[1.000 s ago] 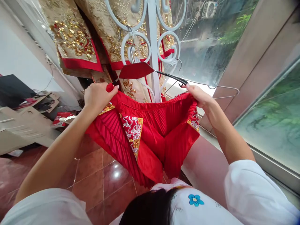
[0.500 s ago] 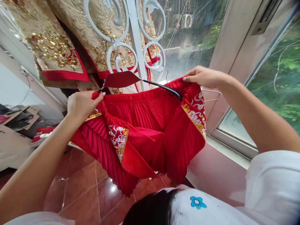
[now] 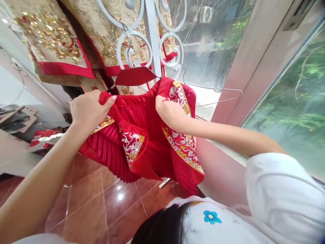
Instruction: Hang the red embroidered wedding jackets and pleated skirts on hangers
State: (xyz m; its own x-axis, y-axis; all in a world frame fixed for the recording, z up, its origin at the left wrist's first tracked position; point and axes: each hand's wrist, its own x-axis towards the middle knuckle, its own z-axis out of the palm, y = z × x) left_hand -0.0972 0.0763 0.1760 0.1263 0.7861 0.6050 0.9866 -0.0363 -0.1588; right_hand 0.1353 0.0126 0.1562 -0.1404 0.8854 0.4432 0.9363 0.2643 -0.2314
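Observation:
A red pleated skirt (image 3: 154, 132) with silver and gold embroidered panels hangs between my two hands. My left hand (image 3: 88, 108) is closed on the left end of its waistband, thumb on top. My right hand (image 3: 169, 110) grips the waistband's right side, with an embroidered panel folded over near the fingers, which are partly hidden. A hanger with a wide dark-red middle (image 3: 135, 76) hangs by its metal hook from the white scrollwork; its left end reaches the cloth by my left hand, and its right end is hidden behind the skirt.
White scrolled metalwork (image 3: 151, 37) stands ahead, with cream-and-gold sequined garments (image 3: 53, 44) behind it. A bare wire hanger (image 3: 215, 89) juts out on the right near the window frame (image 3: 241, 61). A red-and-white box (image 3: 42, 139) sits at left. Below is a tiled floor (image 3: 86, 189).
My right hand has moved left and slightly down, bringing the skirt's right side inward over the hanger's right arm. The waistband has narrowed, while my left hand keeps its hold.

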